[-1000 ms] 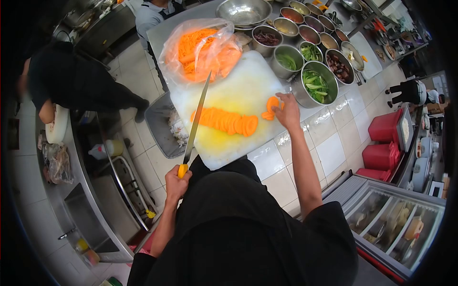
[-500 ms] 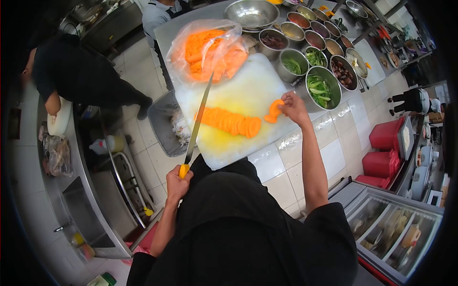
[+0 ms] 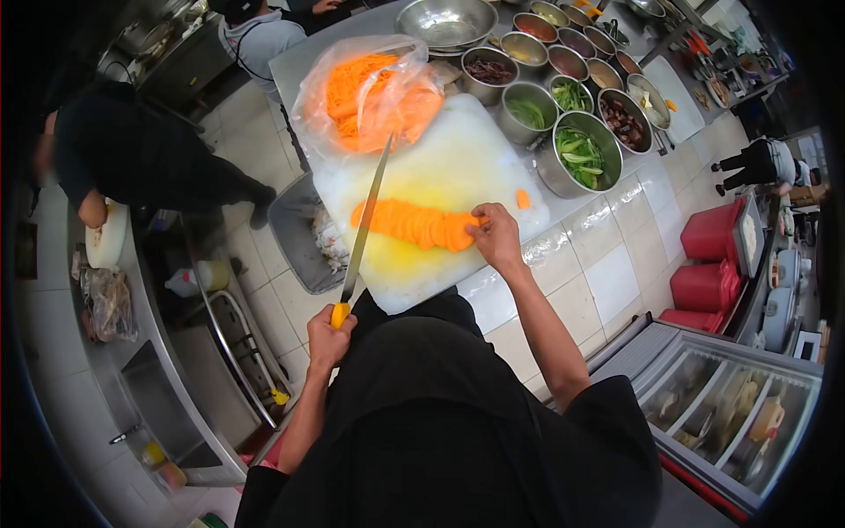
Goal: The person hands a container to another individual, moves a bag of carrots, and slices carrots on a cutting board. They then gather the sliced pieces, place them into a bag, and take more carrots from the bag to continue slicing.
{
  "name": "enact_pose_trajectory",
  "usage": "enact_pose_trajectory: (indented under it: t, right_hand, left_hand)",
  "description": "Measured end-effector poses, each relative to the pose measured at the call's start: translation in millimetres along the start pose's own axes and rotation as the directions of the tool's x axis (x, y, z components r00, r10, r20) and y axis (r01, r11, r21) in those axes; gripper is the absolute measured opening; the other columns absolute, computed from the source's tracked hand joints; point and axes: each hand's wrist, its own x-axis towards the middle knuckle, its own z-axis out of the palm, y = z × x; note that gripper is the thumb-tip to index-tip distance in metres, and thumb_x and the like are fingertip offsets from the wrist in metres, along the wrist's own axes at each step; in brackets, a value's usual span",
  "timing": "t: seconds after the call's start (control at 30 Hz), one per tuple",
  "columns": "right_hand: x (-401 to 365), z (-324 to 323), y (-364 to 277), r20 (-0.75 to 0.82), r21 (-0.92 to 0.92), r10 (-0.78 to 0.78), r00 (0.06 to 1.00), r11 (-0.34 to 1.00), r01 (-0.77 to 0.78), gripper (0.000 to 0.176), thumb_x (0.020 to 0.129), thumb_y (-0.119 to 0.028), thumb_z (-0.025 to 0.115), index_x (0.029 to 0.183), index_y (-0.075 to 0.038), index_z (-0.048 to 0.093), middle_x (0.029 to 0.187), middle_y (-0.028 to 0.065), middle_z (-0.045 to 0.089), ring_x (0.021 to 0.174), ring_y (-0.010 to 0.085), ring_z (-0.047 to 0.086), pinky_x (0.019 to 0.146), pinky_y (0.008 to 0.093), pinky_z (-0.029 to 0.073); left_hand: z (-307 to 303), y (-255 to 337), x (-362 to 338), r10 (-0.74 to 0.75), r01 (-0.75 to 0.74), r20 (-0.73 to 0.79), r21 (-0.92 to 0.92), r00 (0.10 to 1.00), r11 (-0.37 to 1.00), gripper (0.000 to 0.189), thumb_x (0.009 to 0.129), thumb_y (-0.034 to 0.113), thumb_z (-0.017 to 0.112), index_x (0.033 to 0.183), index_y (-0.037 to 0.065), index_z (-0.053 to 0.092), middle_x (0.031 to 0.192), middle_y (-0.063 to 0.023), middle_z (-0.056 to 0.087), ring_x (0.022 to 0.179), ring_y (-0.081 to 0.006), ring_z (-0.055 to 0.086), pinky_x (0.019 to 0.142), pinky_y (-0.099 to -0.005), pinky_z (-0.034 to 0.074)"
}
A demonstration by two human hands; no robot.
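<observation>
My left hand (image 3: 329, 338) is wrapped round the yellow handle of a long kitchen knife (image 3: 370, 211), its blade pointing up and away over the board's left side. Overlapping round carrot slices (image 3: 414, 223) lie in a row across a white cutting board (image 3: 405, 280) with a yellow stain. At the row's right end, the bent fingers of my right hand (image 3: 496, 236) grip the last slices. One small orange carrot piece (image 3: 523, 199) rests apart near the board's right edge. Behind the row, a clear plastic bag (image 3: 310, 110) holds shredded carrot and larger orange pieces.
Several metal containers stand behind and right, including a pot of green leaves (image 3: 581, 158) and a wide steel bowl (image 3: 447, 22). A grey bin (image 3: 290, 231) is left of the board. Co-workers in dark (image 3: 141, 154) and light grey (image 3: 260, 40) clothes stand nearby.
My right hand has moved left, from the board's right side to the row's end, bringing carrot slices with it. One piece stays behind. The knife has hardly moved.
</observation>
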Motion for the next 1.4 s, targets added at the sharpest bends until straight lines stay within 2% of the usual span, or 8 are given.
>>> enact_pose_trajectory:
  t: [0.53,0.7,0.87,0.93,0.97,1.03,1.23,1.4]
  right_hand:
    - [-6,-2,3,0.093,0.043,0.049,0.994,0.998,-0.053,0.024,0.076,-0.005,0.072,0.097,0.001,0.062,0.078,0.014,0.064,0.066,0.0252,0.06,0.066,0.0353,0.049]
    - [3,-25,15,0.103,0.319,0.098,0.99,0.939,-0.126,0.017,0.083,-0.003,0.068,0.097,-0.001,0.058,0.075,0.004,0.064,0.063,0.0108,0.058,0.059,0.0263,0.046]
    - [12,-46,-2,0.452,0.485,0.201,0.869,0.762,-0.428,0.017,0.085,-0.001,0.067,0.099,-0.006,0.058,0.078,0.0005,0.062,0.059,0.0055,0.052,0.053,0.0201,0.04]
    - [15,-33,0,0.557,0.309,0.225,0.8,0.837,-0.451,0.018,0.084,0.0,0.067,0.099,-0.004,0.059,0.081,0.0019,0.064,0.064,0.0071,0.056,0.057,0.0227,0.045]
    - [14,-25,4,0.557,0.309,0.225,0.8,0.838,-0.45,0.018,0.084,0.0,0.067,0.099,-0.004,0.059,0.081,0.0019,0.064,0.064,0.0071,0.056,0.057,0.0227,0.045]
    - [13,-10,6,0.313,0.148,0.072,0.947,0.981,-0.124,0.018,0.083,0.0,0.067,0.099,-0.002,0.059,0.082,0.0051,0.064,0.071,0.0115,0.061,0.064,0.0269,0.05]
    - [6,-5,4,0.086,0.097,-0.071,0.994,0.993,0.063,0.019,0.083,0.0,0.066,0.102,0.0,0.064,0.088,0.0108,0.064,0.071,0.0178,0.059,0.068,0.0288,0.049]
    - [7,-10,14,0.148,0.321,0.092,0.985,0.937,-0.136,0.018,0.087,-0.003,0.065,0.104,0.0,0.066,0.082,0.0095,0.064,0.066,0.0156,0.056,0.065,0.0282,0.047]
  left_hand:
    - [-1,1,0,0.002,-0.002,0.001,-0.017,1.0,1.0,0.021,0.08,0.015,0.069,0.076,-0.002,0.057,0.059,-0.0061,0.052,0.054,-0.0127,0.046,0.051,-0.0317,0.038]
    - [-2,2,0,0.0,0.0,0.003,-0.036,1.0,0.999,0.02,0.08,0.015,0.069,0.076,-0.002,0.057,0.059,-0.0053,0.051,0.054,-0.0123,0.045,0.051,-0.0313,0.038]
    - [0,-5,1,0.007,-0.007,0.005,-0.034,1.0,0.999,0.02,0.08,0.015,0.069,0.077,-0.002,0.058,0.06,-0.0048,0.052,0.055,-0.012,0.045,0.051,-0.031,0.038]
    - [1,-5,1,0.006,-0.006,0.009,-0.043,1.0,0.999,0.02,0.08,0.015,0.069,0.077,-0.002,0.058,0.06,-0.0048,0.052,0.055,-0.0119,0.046,0.052,-0.0309,0.038]
    - [2,-4,1,0.006,-0.006,0.009,-0.044,1.0,0.999,0.02,0.08,0.015,0.069,0.077,-0.002,0.058,0.06,-0.0048,0.052,0.055,-0.0119,0.046,0.052,-0.0309,0.038]
    - [1,-1,0,0.003,-0.002,0.004,-0.046,1.0,0.999,0.02,0.08,0.015,0.069,0.077,-0.002,0.058,0.06,-0.0049,0.053,0.054,-0.0119,0.046,0.052,-0.0309,0.038]
    - [-1,-2,-3,-0.023,0.022,-0.019,-0.05,1.0,0.999,0.02,0.08,0.015,0.069,0.077,-0.002,0.059,0.06,-0.0051,0.052,0.054,-0.012,0.046,0.051,-0.0312,0.039]
    - [-1,-4,-3,-0.021,0.02,-0.022,-0.048,1.0,0.999,0.02,0.08,0.015,0.069,0.077,-0.002,0.059,0.06,-0.0058,0.053,0.054,-0.0121,0.046,0.051,-0.0315,0.039]
